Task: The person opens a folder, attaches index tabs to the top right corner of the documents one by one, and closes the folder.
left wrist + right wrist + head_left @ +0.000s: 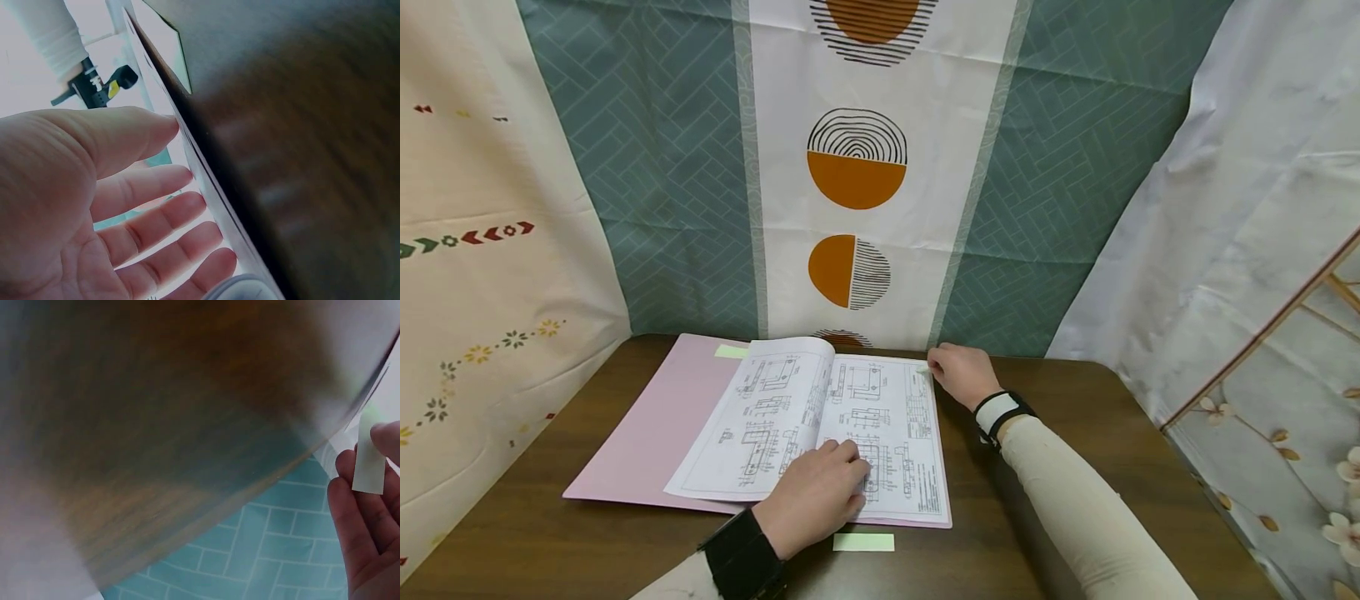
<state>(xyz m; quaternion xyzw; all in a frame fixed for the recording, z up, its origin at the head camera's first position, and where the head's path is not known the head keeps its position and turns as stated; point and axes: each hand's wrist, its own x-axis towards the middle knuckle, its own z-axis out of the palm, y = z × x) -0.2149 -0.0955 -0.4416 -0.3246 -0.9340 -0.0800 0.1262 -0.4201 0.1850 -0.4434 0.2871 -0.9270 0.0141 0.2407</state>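
Note:
A pink folder [640, 442] lies open on the table, with printed technical drawing sheets inside. Across the lower middle of the sheets rests my left hand [814, 496], its fingertips touching the right-hand page [887, 417]. In the left wrist view the loosely bent fingers [169, 212] meet the paper. At the upper right corner of that page, my right hand [962, 372] pinches a pale green sticky strip [370, 469] between thumb and fingers. The turned left-hand page [737, 433] curves up near the middle fold.
One green sticky strip [863, 542] lies on the brown table [1075, 433] in front of the folder. Another green strip [731, 352] sits at the top of the left-hand sheet. Behind the table hangs a patterned cloth [685, 167], and curtains flank both sides.

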